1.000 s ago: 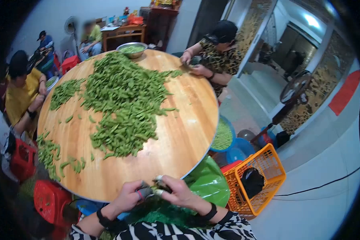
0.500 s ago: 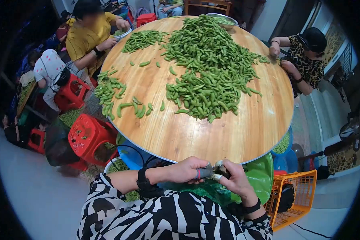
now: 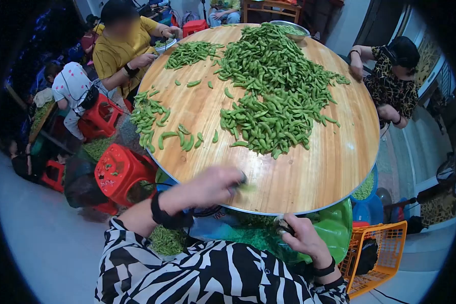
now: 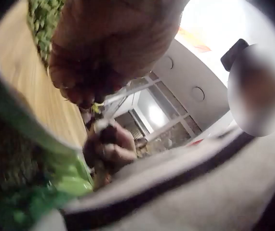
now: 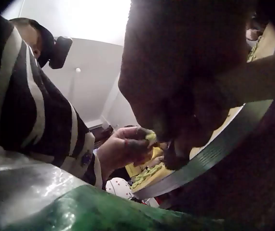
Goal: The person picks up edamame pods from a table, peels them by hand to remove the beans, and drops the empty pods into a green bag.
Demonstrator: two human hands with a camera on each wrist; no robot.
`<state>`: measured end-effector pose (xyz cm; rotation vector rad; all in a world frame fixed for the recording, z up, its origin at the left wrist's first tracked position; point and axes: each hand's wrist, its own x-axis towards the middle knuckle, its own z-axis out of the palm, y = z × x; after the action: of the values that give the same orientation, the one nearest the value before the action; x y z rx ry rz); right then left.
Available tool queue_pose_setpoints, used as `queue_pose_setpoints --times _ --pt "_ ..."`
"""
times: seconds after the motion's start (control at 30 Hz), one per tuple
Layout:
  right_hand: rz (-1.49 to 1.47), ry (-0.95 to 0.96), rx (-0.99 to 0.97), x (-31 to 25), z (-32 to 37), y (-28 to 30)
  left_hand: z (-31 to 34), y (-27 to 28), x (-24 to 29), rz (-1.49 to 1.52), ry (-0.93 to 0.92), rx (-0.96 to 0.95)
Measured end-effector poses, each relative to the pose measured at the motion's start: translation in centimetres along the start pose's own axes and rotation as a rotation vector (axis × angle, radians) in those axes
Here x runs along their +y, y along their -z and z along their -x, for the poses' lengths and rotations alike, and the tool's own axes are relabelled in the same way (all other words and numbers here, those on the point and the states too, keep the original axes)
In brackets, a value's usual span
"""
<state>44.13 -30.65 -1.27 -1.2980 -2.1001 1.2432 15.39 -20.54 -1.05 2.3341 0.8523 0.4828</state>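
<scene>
My left hand (image 3: 212,185), blurred, is over the near edge of the round wooden table (image 3: 197,157). In the right wrist view its fingers pinch a small yellow-green piece of bean pod (image 5: 151,138); dark wraps cover some fingers. My right hand (image 3: 307,238) is curled in front of the table edge, above a green plastic bag (image 3: 334,228). White and dark coverings show on its fingertips; whether it holds anything I cannot tell. A large heap of green soybean pods (image 3: 273,96) lies across the table, with a smaller group of pods (image 3: 149,119) at the left edge.
An orange crate (image 3: 382,253) stands at the right, near a blue tub of shelled beans (image 3: 365,187). Red stools (image 3: 117,169) are on the left. A person in yellow (image 3: 117,55) and a person in a patterned shirt (image 3: 396,81) sit at the table.
The head view has turned, shifting the table rightward. Both hands were together at the table's near edge; the left has moved up and left over the wood, while the right stays low near the edge.
</scene>
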Motion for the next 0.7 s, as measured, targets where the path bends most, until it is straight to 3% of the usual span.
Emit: queue_pose_setpoints --times 0.07,0.13,0.17,0.23,0.33,0.37,0.43,0.47,0.57,0.6,0.63,0.7 --pt "-0.003 0.034 0.006 0.4 0.1 -0.2 0.4 2.1 -3.2 -0.506 0.065 0.139" --pt "-0.003 0.068 0.012 0.7 0.1 -0.4 -0.1 3.8 -5.2 -0.736 0.151 0.14" --pt "-0.062 0.072 0.031 0.7 0.0 -0.5 -0.8 4.0 -6.2 -0.739 0.15 0.141" --pt "-0.119 0.078 0.051 0.9 0.0 -0.8 -2.0 4.0 -8.0 -0.485 -0.03 0.259" --pt "-0.229 0.062 0.105 0.3 0.0 -0.6 -2.6 3.8 -8.7 -0.495 -0.072 0.223" --pt "-0.382 -0.035 0.133 -1.0 0.1 -0.1 -2.4 4.0 -8.8 -0.495 -0.073 0.225" --pt "-0.536 -0.131 0.168 -1.3 0.3 0.2 -1.7 5.1 -8.8 -0.674 0.314 0.086" --pt "-0.646 -0.16 0.201 -0.7 0.4 0.3 -1.6 5.7 -9.4 -0.813 0.376 0.017" --pt "-0.728 -0.203 0.229 -0.6 0.2 0.3 -3.0 6.7 -7.4 -0.708 0.327 -0.045" --pt "-0.831 -0.191 0.214 -0.5 0.0 0.2 -3.3 5.3 -8.3 -0.517 0.172 0.162" --pt "-0.933 -0.18 0.199 -0.4 -0.2 0.1 -4.4 4.5 -7.9 -0.471 0.062 0.199" --pt "-0.922 -0.186 0.217 -0.5 -0.4 -0.2 -6.6 2.6 -7.6 -0.431 0.087 0.267"
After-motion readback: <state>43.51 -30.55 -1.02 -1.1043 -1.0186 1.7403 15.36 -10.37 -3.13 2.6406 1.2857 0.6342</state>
